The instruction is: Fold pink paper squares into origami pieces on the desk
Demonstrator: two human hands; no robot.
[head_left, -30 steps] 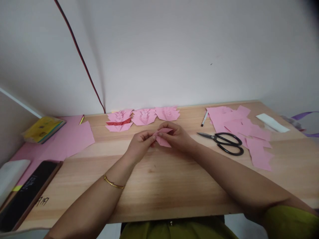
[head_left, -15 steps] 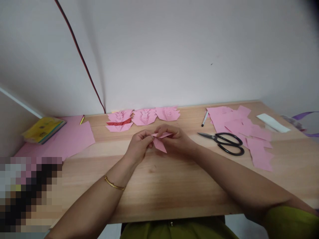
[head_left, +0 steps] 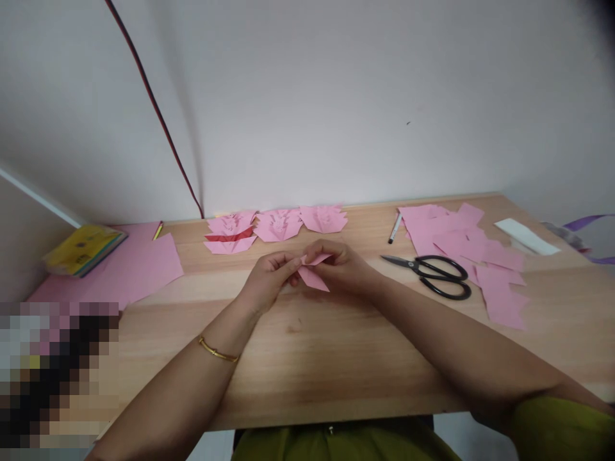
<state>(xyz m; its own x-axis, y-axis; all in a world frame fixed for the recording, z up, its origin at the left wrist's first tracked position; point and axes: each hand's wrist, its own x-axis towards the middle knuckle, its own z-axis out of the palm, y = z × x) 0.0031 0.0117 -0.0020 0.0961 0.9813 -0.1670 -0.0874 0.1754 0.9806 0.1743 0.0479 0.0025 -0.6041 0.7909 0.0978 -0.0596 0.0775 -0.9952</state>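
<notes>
Between my two hands, above the middle of the table, is a small folded piece of pink paper point(head_left: 314, 279). My left hand point(head_left: 273, 275) pinches its left end between thumb and fingers. My right hand point(head_left: 339, 266) grips the paper from the other side, its fingers curled over the upper flap. A pointed flap hangs down toward me between the hands. Just beyond lie fan-shaped folded pink paper pieces point(head_left: 278, 225) in a row, one stack crossed by a red strip point(head_left: 229, 236). The fingers partly hide the held paper.
Black-handled scissors point(head_left: 432, 274) lie right of my hands, beside a marker point(head_left: 394, 228) and scattered pink paper scraps point(head_left: 500, 288). A white strip point(head_left: 526, 236) rests farther right. At left, a yellow packet point(head_left: 86, 250) sits on large pink sheets point(head_left: 154, 272) near a pencil point(head_left: 158, 230).
My left hand has shifted slightly right along the paper. The hanging flap has swung a little to the right and up. Both hands still hold the paper.
</notes>
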